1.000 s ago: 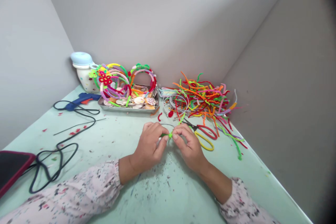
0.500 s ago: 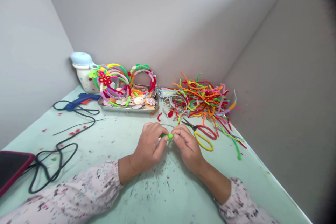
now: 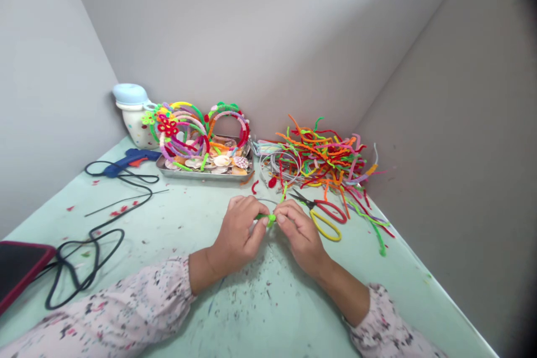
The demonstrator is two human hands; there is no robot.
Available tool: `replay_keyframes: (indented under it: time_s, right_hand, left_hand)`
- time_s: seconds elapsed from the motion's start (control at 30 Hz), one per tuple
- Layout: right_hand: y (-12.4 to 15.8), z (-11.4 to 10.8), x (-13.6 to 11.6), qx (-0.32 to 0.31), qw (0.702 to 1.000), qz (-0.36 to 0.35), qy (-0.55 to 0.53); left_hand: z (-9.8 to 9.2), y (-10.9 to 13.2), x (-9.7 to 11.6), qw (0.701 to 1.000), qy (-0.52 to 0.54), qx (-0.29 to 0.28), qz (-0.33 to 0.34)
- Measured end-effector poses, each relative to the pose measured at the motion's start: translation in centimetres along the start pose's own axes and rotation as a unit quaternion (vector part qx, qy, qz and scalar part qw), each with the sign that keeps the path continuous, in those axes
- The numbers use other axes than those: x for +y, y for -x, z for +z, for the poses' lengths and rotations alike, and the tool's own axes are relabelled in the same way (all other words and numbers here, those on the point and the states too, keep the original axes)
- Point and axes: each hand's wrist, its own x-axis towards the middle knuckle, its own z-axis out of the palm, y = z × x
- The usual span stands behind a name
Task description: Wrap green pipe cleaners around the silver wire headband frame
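A bright green fuzzy pipe cleaner [image 3: 272, 218] is pinched between my two hands near the middle of the table, with a thin grey band [image 3: 267, 200] arching just behind it. My left hand [image 3: 240, 230] is closed on the green piece, thumb and fingertips together. From the other side, my right hand [image 3: 302, 236] pinches at its end, the fingertips nearly touching the left thumb. Scissors [image 3: 325, 213] with one red and one yellow handle lie right beside my right hand, blades pointing to the back left.
Behind, a metal tray [image 3: 205, 175] holds shells and colourful headbands. A pipe-cleaner pile [image 3: 323, 154] and bare hoops [image 3: 286, 168] sit back right. At left are a lidded cup [image 3: 136, 117], blue glue gun [image 3: 130, 160], black cord [image 3: 94, 239] and red-edged device [image 3: 23, 268].
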Motion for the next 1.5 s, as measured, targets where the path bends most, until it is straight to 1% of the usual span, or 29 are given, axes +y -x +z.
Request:
replay_keyframes:
  time_s: [0.13,0.33,0.4,0.97,1.2,1.3,1.5]
  right_hand:
    - [0.09,0.01,-0.09,0.007,1.000,-0.009,0.023]
    - [0.14,-0.01,0.06,0.072,0.994,-0.033,0.073]
    - [0.12,-0.03,0.21,0.083,0.993,-0.033,0.081]
    - [0.29,0.21,0.58,0.074,0.990,-0.038,0.110]
    - [0.24,0.26,0.56,0.077,0.991,-0.035,0.103]
    - [0.18,0.22,0.55,0.100,0.989,-0.039,0.100]
    - [0.24,-0.03,0.60,0.180,0.977,-0.044,0.102]
  left_hand:
    - [0.05,-0.01,-0.12,1.000,0.000,0.002,-0.005]
    - [0.16,-0.03,-0.40,0.999,0.017,0.031,-0.036]
    - [0.15,-0.05,-0.40,0.998,0.020,0.040,-0.044]
    - [0.26,-0.23,-0.50,0.998,0.015,0.012,-0.053]
    - [0.41,-0.24,-0.80,0.996,0.045,0.012,-0.070]
    - [0.46,-0.23,-0.80,0.995,0.062,0.019,-0.079]
    - [0.45,-0.49,-0.92,0.988,0.083,0.057,-0.119]
